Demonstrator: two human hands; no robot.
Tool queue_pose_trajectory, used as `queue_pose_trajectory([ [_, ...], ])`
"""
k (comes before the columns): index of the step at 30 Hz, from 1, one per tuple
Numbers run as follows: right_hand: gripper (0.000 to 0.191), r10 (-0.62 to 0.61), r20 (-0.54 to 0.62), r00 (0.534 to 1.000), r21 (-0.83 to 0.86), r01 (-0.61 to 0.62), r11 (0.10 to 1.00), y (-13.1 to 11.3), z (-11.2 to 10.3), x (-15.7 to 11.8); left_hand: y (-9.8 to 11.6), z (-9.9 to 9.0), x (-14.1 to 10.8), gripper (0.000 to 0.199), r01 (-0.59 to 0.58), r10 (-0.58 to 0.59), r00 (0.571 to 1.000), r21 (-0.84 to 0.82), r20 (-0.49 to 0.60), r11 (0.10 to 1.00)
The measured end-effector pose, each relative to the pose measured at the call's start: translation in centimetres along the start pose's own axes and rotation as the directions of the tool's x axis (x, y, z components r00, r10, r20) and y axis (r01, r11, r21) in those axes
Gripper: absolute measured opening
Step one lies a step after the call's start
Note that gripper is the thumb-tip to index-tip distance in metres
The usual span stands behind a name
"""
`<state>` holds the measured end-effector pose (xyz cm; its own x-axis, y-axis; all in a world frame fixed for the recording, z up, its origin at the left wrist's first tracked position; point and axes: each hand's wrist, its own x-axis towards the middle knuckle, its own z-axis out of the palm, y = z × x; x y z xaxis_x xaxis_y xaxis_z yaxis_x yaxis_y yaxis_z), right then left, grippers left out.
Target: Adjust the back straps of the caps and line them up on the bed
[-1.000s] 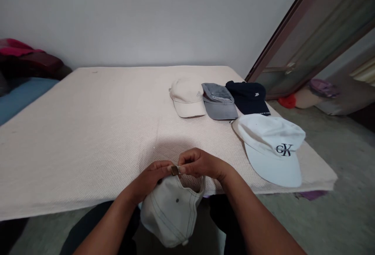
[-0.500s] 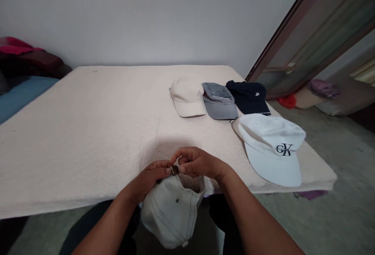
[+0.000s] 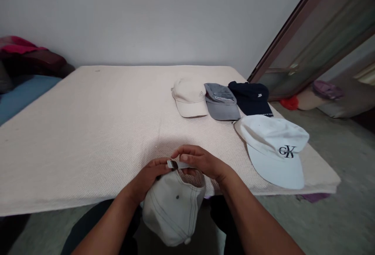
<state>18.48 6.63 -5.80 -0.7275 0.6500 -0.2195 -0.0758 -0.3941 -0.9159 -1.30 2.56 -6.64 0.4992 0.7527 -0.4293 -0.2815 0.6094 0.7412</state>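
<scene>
Both hands hold a pale cap (image 3: 172,208) low in front of the person, at the near edge of the bed (image 3: 88,130). The left hand (image 3: 150,175) steadies the cap's back. The right hand (image 3: 202,163) has its fingers (image 3: 183,154) pinched shut on the strap (image 3: 179,165), by the buckle (image 3: 172,164). Four more caps lie on the bed: cream (image 3: 189,97), grey (image 3: 221,101), navy (image 3: 252,98) and white (image 3: 275,149).

A home bedroom: a low mattress (image 3: 88,130) on the floor, piled bedding (image 3: 26,57) beside it.
</scene>
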Motion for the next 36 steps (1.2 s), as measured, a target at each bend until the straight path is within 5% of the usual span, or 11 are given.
queue_pose_trajectory([
  [9, 0.024, 0.067, -0.086, 0.994, 0.059, -0.062, 0.996, 0.8, -0.7, -0.3, -0.1, -0.9, 0.1, 0.018, -0.043, 0.039, 0.993, -0.03, -0.113, 0.999],
  [15, 0.026, 0.049, -0.036, 0.998, 0.163, -0.043, 0.986, 0.7, 0.2, 0.2, 0.3, 0.0, 0.0, 0.013, -0.002, 0.018, 0.991, 0.124, -0.135, 0.992],
  [29, 0.028, 0.005, -0.001, 1.0, 0.114, -0.005, 0.993, 0.5, 0.9, 0.4, 0.3, 0.5, 0.0, 0.026, -0.031, 0.026, 0.999, 0.205, 0.027, 0.978],
  [36, 0.022, 0.061, -0.074, 0.995, -0.033, -0.064, 0.997, 0.2, 1.2, 0.5, 0.1, 0.2, -0.1, 0.024, -0.046, 0.087, 0.976, 0.205, -0.198, 0.978],
])
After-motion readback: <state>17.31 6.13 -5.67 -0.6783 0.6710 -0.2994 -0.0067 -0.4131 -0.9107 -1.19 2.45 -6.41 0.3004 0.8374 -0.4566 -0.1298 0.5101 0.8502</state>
